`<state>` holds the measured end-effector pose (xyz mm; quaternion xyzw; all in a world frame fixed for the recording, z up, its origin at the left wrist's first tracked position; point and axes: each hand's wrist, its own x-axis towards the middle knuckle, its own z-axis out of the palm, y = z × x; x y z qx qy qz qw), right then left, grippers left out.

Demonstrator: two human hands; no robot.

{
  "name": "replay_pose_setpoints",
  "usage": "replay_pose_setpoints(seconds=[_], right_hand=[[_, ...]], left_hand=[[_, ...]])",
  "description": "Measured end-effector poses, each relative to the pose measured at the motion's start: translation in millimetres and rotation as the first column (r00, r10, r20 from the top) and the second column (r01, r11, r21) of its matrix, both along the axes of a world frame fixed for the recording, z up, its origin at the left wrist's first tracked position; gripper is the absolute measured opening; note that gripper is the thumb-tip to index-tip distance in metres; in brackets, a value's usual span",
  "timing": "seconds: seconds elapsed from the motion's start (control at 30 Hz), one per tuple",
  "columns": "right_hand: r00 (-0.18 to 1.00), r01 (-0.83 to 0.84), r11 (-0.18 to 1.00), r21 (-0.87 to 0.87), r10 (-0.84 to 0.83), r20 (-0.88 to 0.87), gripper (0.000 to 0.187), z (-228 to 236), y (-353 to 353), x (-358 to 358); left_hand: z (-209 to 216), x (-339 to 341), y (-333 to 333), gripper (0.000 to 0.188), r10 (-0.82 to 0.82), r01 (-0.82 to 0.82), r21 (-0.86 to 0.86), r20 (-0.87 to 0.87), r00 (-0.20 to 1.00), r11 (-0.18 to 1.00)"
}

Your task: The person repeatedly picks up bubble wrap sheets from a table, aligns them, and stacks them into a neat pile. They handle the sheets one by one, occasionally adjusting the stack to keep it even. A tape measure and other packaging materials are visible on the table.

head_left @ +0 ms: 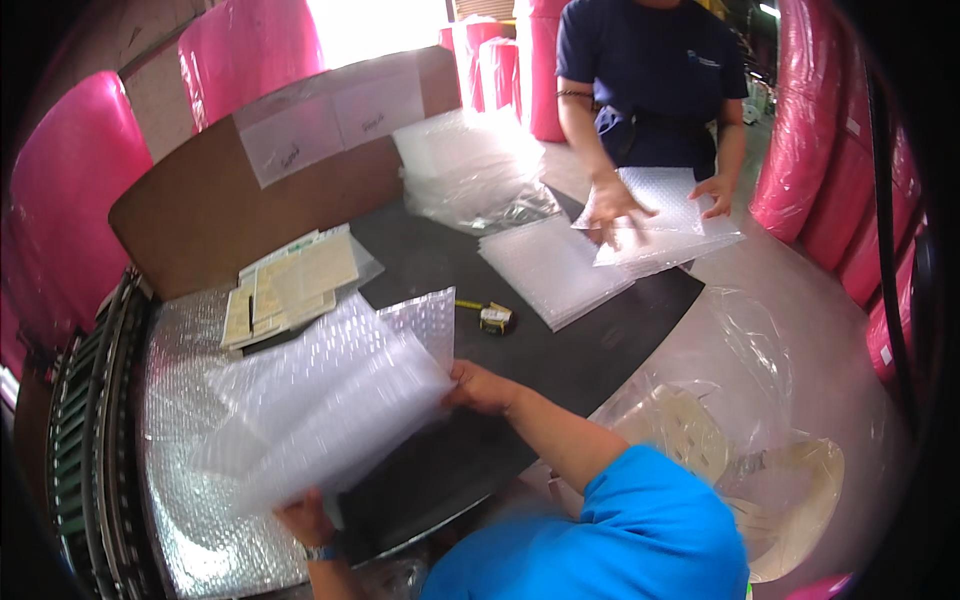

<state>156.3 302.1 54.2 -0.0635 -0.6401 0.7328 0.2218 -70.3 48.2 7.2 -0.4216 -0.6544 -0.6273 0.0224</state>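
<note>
Held sheets: your translucent bubble-wrap sheets (350,400), a loose fanned bundle, slant between your two hands over the left end of the dark table (575,345); partly motion-blurred.
Right hand: your right hand (482,388) is at the bundle's right end, thumb and fingers pinching the edge there.
Left hand: your left hand (305,520) is at the near lower edge, fingers bent; blur there, can't tell if they pinch or only touch.
Sheets vs fingers: bundle lies left of your right fingers and beyond your left ones. Front sheet's long axis runs lower left to upper right. Right hand has the clear contact; left is closer to the lower-left corner.
Under/left: silvery bubble sheet (190,430) below the bundle's left side.
Past the bundle: papers (300,275) with a dark pen (251,312) on them.
Tape measure: yellow-and-black tape measure (495,319), beyond your right hand, blade partly out.
Far side: flat bubble-wrap stack (550,270); co-worker's hands (617,210) on more sheets (670,195) beside it.
</note>
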Motion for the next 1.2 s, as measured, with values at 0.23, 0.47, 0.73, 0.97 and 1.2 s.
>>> replay_pose_setpoints(seconds=[0.23,0.47,0.73,0.97,1.2], right_hand=[[0.984,-0.024,0.957,0.29,-0.028,0.175,0.085,43,-2,17],[0.991,0.132,0.915,0.381,-0.134,-0.019,0.082,15,0,4],[0.994,0.095,0.995,0.007,-0.096,0.052,0.053,6,-25,-15],[0.98,0.18,0.761,0.623,-0.19,-0.052,0.038,76,-32,-11],[0.979,0.182,0.155,0.971,-0.122,-0.164,0.037,155,-66,-4]], left_hand=[[16,5,-6,0.07,0.153,-0.199,-0.01,-0.599,0.786,0.98],[2,22,-24,0.073,0.082,-0.082,-0.008,0.019,0.996,0.997],[37,54,-10,0.062,0.04,-0.052,0.024,0.366,0.93,0.998],[103,59,-32,0.114,0.472,-0.484,0.126,-0.524,0.709,0.866],[123,51,-34,0.077,0.02,-0.133,-0.28,-0.373,0.928,0.951]])
